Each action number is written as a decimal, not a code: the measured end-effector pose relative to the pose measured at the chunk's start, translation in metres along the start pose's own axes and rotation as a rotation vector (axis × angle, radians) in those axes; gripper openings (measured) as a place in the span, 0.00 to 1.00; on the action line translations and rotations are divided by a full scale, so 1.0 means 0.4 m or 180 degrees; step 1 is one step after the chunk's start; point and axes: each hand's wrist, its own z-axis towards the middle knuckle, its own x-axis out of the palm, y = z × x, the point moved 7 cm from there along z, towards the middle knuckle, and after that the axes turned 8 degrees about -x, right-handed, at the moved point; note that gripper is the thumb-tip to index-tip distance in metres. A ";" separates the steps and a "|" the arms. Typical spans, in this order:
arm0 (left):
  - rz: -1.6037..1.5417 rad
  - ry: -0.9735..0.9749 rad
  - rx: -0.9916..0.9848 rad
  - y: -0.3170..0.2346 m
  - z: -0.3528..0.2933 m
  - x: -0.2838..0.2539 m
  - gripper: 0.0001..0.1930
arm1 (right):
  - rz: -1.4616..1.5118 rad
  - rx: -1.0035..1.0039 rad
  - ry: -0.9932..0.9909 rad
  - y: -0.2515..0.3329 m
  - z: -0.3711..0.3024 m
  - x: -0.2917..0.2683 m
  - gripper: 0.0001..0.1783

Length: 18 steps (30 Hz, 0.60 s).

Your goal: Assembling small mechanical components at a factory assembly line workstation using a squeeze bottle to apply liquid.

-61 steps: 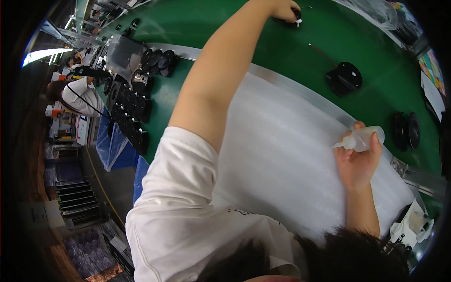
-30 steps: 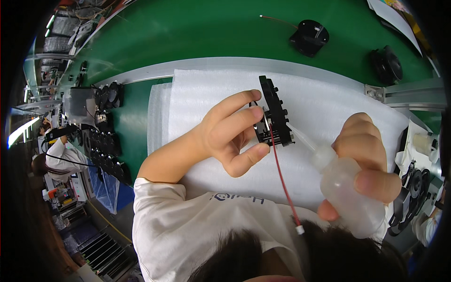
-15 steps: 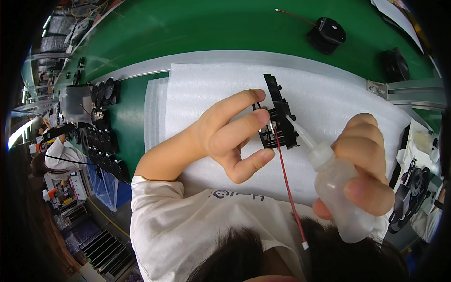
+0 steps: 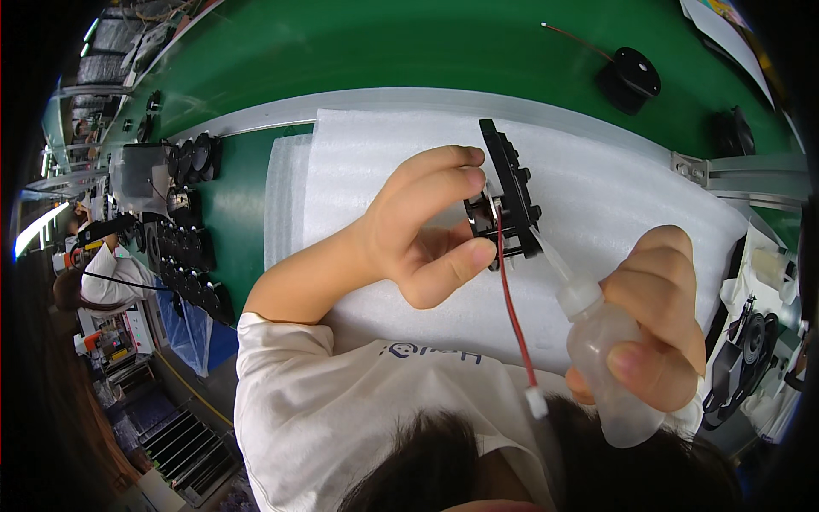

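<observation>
My left hand point(image 4: 426, 218) grips a black plastic part point(image 4: 514, 192) between thumb and fingers, holding it on edge above white foam sheeting point(image 4: 375, 141). From the part hangs a red wire lead point(image 4: 512, 311) with a small white connector point(image 4: 537, 402) at its end. My right hand point(image 4: 657, 320) is wrapped round a translucent squeeze bottle point(image 4: 616, 367), tilted up to the left. The bottle's thin clear nozzle point(image 4: 556, 258) has its tip at the lower right edge of the part; whether it touches I cannot tell.
A black round part point(image 4: 631, 77) with a red lead lies on the green surface point(image 4: 384, 51) beyond a metal rail point(image 4: 409, 100). Another dark part point(image 4: 734, 132) is farther right. Several black round parts point(image 4: 188, 247) stand at left. Black parts point(image 4: 751, 337) lie at right. A co-worker point(image 4: 115, 277) is far left.
The black part in my left hand has turned slightly and the nozzle tip has shifted lower along it. The connector has swung left. The round part on the green surface has moved right.
</observation>
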 end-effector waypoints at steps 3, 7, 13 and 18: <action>-0.0666 -0.0112 -0.0765 0.029 -0.026 0.000 0.24 | 0.0026 -0.0118 -0.0052 0.002 -0.006 0.002 0.24; -0.1438 -0.0263 -0.2011 0.091 -0.071 -0.001 0.23 | 0.0099 -0.0251 -0.0069 -0.001 -0.014 0.007 0.24; 0.0581 -0.0312 0.0313 0.008 0.006 0.003 0.42 | 0.0097 -0.0229 -0.0056 0.000 -0.008 0.002 0.24; 0.0443 -0.0212 -0.0115 0.019 -0.004 -0.014 0.48 | 0.0029 -0.0331 -0.0123 -0.003 -0.015 0.011 0.24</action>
